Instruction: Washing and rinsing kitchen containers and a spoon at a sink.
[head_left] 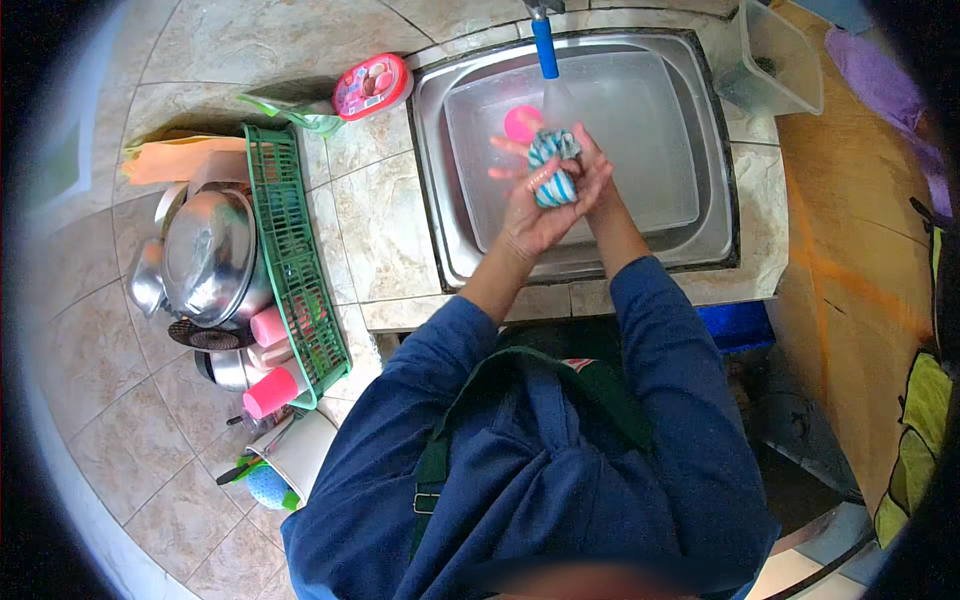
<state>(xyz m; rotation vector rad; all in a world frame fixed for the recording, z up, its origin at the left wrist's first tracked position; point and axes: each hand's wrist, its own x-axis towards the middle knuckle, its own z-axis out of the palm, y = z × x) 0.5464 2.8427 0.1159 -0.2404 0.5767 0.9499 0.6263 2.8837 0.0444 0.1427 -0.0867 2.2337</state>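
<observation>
Over the sink, a blue-and-white striped cloth [556, 190] is bunched between my two hands. My right hand [594, 165] curls around its right side and grips it. On the left, my left hand [532, 215] lies against the cloth with its fingers stretched apart, somewhat blurred. Beyond the hands, water streams from a blue tap hose [545, 50]. Below is a translucent rectangular basin [660, 205] set inside the metal sink [716, 200], holding cloudy water. A round pink item [522, 124] shows just behind my left fingers; its kind is unclear.
Left of the sink stands a green dish rack [285, 230] with metal pots [210, 250] and pink cups [270, 392]. A pink-lidded tub [372, 86] sits at the sink's far left corner. At right are a clear plastic container [775, 60] and a purple cloth [880, 80].
</observation>
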